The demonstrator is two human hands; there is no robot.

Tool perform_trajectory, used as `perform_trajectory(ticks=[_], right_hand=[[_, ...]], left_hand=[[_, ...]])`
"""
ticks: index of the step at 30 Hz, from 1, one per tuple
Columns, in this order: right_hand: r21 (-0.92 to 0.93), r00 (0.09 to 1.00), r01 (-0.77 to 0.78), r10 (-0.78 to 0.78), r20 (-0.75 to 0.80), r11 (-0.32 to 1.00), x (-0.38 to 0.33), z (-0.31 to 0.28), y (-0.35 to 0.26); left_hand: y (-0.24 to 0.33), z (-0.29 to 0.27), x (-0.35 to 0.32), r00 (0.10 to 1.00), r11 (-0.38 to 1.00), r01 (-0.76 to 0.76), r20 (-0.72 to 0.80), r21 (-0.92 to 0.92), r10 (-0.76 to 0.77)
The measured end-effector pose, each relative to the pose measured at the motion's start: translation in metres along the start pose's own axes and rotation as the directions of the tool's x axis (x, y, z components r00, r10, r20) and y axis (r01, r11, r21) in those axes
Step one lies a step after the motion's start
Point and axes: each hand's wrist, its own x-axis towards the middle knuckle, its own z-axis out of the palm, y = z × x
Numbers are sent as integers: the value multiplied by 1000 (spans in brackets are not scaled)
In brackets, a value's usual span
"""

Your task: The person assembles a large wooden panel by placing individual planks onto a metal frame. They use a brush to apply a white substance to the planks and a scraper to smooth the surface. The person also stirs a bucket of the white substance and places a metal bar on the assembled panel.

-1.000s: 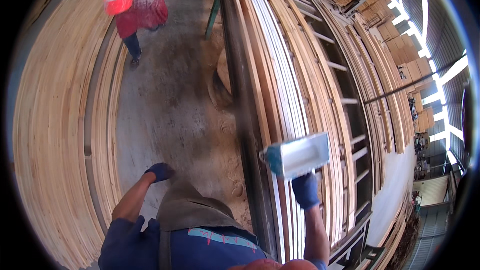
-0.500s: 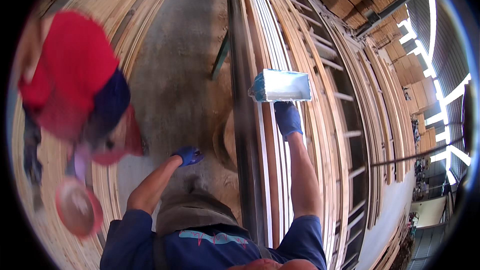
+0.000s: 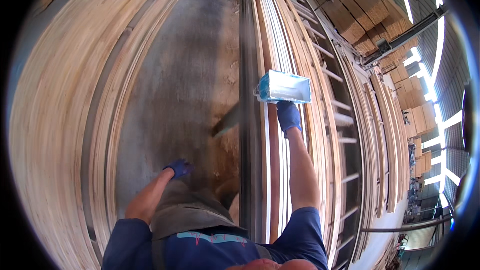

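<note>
- While the person stands between two timber stacks, the left hand (image 3: 178, 168), gloved blue, hangs loosely curled by the hip, holding nothing.
- Right hand (image 3: 288, 115) grips a white tray (image 3: 283, 88) over the long boards (image 3: 272, 135).
- Several board edges look white-coated; others appear bare, so work seems partway.

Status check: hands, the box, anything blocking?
Right hand gloved, gripping the white box over the stacked boards. Left hand gloved, empty, down by the hip. Concrete floor alongside; nothing blocking.
</note>
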Motion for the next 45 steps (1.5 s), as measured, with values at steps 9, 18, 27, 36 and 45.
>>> perform_trajectory(ticks=[9, 18, 27, 36, 45], right_hand=[[-1, 996, 64, -64, -62, 998, 324, 66, -66], [-3, 999, 31, -31, 12, 999, 668, 86, -156], [14, 999, -24, 24, -36, 1000, 959, 130, -221], [-28, 996, 74, -75, -40, 997, 1247, 171, -271], [-16, 995, 104, -104, 4, 994, 1570, 206, -332]], left_hand=[[-82, -311, 184, 982, 985, -88, -154, 146, 111], [-325, -368, 153, 585, 0, 367, 231, -930, -777], [-429, -628, 386, 605, 5, 392, 254, -920, -755], [-359, -1047, 827, 909, 722, -26, -316, -692, -270], [-529, -1104, 913, 878, 703, 276, -126, -656, -462]])
